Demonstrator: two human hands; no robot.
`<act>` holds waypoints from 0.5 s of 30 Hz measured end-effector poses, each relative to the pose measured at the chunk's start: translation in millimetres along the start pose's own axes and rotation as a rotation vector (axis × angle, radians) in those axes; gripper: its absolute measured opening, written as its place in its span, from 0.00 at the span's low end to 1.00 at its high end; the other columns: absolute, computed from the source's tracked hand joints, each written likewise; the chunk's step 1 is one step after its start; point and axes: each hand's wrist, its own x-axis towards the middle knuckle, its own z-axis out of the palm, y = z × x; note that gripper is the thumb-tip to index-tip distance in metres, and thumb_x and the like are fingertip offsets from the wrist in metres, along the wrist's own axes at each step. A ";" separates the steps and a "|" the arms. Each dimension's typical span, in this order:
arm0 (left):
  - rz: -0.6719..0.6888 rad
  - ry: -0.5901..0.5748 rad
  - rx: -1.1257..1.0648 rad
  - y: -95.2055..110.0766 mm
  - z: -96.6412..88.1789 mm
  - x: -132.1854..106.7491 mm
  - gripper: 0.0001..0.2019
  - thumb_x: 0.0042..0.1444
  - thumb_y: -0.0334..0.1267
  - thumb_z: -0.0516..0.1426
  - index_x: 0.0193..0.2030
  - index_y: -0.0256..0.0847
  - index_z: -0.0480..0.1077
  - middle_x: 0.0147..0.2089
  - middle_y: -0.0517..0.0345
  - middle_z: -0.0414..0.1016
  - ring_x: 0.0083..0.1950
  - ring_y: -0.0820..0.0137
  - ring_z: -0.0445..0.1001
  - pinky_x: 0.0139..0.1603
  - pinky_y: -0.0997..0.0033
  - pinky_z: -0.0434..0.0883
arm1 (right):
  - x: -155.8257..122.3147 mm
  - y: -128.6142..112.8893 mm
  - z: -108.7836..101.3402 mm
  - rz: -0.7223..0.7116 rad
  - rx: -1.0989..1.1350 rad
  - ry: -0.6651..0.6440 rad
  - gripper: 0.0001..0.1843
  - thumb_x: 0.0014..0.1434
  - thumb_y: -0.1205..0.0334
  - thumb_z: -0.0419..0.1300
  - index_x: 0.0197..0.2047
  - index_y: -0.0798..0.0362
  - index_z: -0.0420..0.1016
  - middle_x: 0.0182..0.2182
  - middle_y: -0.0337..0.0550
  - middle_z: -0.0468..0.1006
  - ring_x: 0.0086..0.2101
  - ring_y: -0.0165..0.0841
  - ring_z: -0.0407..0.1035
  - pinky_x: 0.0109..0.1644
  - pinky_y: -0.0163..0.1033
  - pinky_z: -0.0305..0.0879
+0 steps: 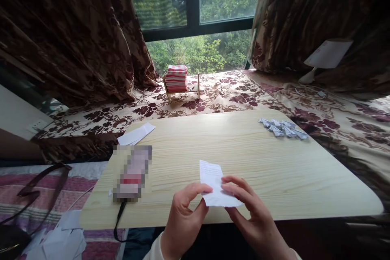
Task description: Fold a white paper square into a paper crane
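A small white sheet of paper [212, 178] with faint lines of print is held just above the near edge of the table. My left hand [187, 207] pinches its left side between thumb and forefinger. On the right side, my right hand [248, 205] grips the same paper, thumb below and fingers on top. At the far right of the table lie several small folded paper pieces [283, 128] in a cluster. A few flat white paper strips [137, 135] rest at the far left corner.
A pixelated, phone-like object [132, 174] with a black strap lies on the left of the wooden table [170, 162]. More white papers [65, 237] are piled at lower left. Behind the table stand a small rack with folded striped cloths [176, 79] and a lamp [329, 53].
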 end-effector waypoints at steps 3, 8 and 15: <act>0.016 -0.006 0.012 -0.9 -3.0 -0.6 0.09 0.53 0.30 0.61 0.40 0.44 0.76 0.40 0.58 0.80 0.42 0.68 0.78 0.46 0.75 0.72 | 10.5 -3.0 6.7 -0.077 -0.025 0.008 0.16 0.59 0.73 0.57 0.47 0.44 0.73 0.45 0.44 0.74 0.47 0.35 0.71 0.50 0.36 0.69; -0.007 0.025 0.005 -5.2 -6.4 2.3 0.06 0.57 0.34 0.58 0.38 0.44 0.77 0.43 0.54 0.80 0.45 0.66 0.77 0.49 0.71 0.71 | 20.6 -3.4 8.5 -0.026 0.010 0.025 0.12 0.60 0.71 0.58 0.43 0.46 0.75 0.46 0.45 0.73 0.46 0.35 0.71 0.50 0.37 0.68; -0.136 -0.024 -0.074 -8.4 -2.6 3.3 0.09 0.60 0.37 0.57 0.42 0.42 0.78 0.42 0.52 0.80 0.46 0.63 0.77 0.51 0.68 0.70 | 25.5 -0.5 8.1 0.318 0.303 -0.058 0.07 0.62 0.61 0.58 0.38 0.49 0.78 0.44 0.46 0.76 0.46 0.37 0.70 0.50 0.39 0.66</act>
